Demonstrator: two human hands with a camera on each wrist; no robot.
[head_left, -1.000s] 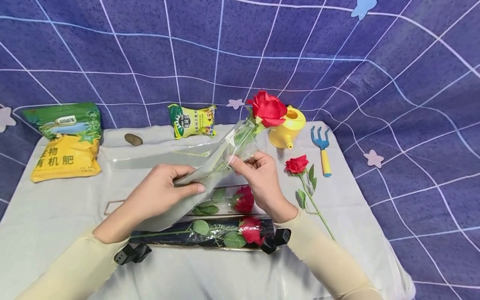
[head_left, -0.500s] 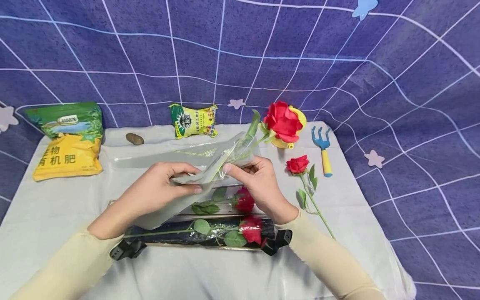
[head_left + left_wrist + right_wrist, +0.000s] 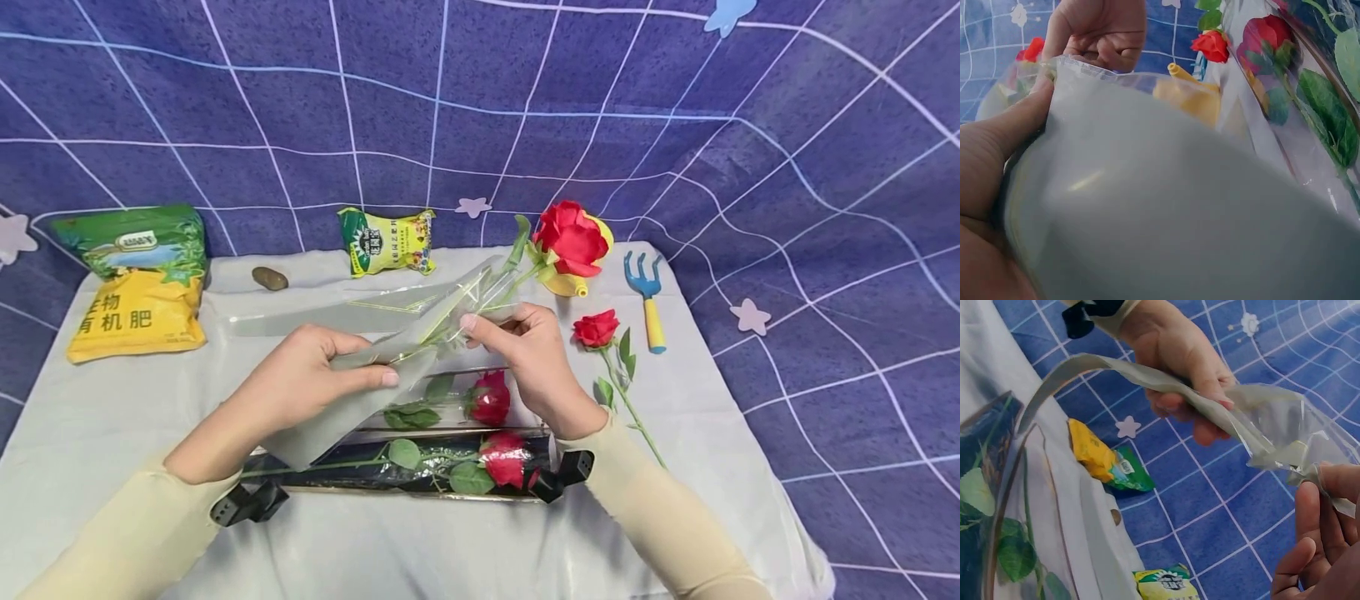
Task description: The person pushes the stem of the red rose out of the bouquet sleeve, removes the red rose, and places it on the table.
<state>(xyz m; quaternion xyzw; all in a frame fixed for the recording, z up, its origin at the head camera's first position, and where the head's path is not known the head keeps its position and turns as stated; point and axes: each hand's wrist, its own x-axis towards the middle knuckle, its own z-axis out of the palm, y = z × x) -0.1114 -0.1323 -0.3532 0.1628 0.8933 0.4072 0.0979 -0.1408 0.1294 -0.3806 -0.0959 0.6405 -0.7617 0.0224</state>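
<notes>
A grey translucent plastic sleeve with a clear front is held above the table, slanting up to the right. From its upper end a red rose sticks out, with a green leaf beside the bloom. My left hand grips the sleeve lower down, thumb on top; in the left wrist view the grey sheet bulges out past the thumb. My right hand pinches the sleeve near its mouth between thumb and curled fingers, also seen in the right wrist view, where the clear film is crumpled.
Below the hands lie two wrapped roses, one in a clear sleeve, one on black backing. A bare rose, blue hand fork and yellow watering can stand right. Fertilizer bags and a stone line the back.
The rose bloom has moved right and a little down, now overlapping the watering can. The left hand has shifted slightly left and the right hand slightly right, both still holding the sleeve.
</notes>
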